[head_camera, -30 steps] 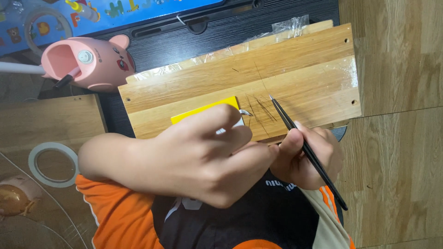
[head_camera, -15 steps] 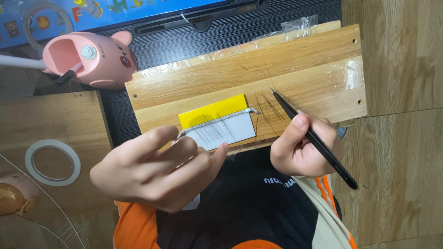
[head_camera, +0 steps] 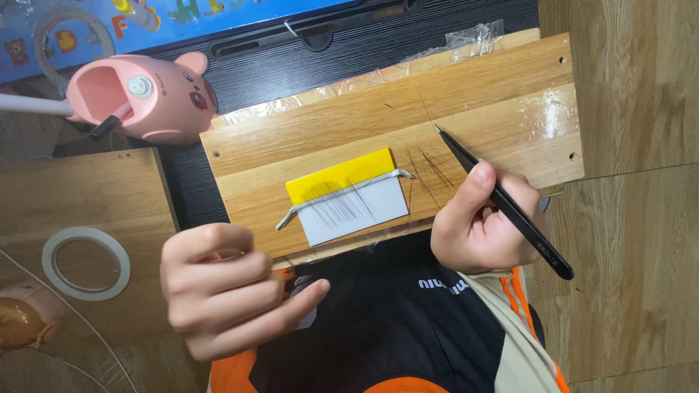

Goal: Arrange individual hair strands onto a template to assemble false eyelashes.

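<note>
A yellow and white card (head_camera: 348, 195) lies on a wooden board (head_camera: 466, 94), with a thin white strip (head_camera: 342, 193) across it and fine dark hairs fanned over the white half. More loose hairs (head_camera: 429, 166) lie on the board to its right. My right hand (head_camera: 480, 222) grips black pointed tweezers (head_camera: 502, 200), tip up near those hairs. My left hand (head_camera: 226, 287) hovers below the board's near edge, fingers loosely curled, with a bit of white showing beneath it.
A pink pig-shaped lamp (head_camera: 145, 91) stands at the upper left on a dark ridged mat (head_camera: 291, 69). A roll of clear tape (head_camera: 86, 262) lies on a wooden panel at left. Plastic film (head_camera: 473, 38) pokes out behind the board.
My left hand has drawn back off the card toward me, uncovering the card, strip and hairs. My right hand with the tweezers stayed at the board's right side.
</note>
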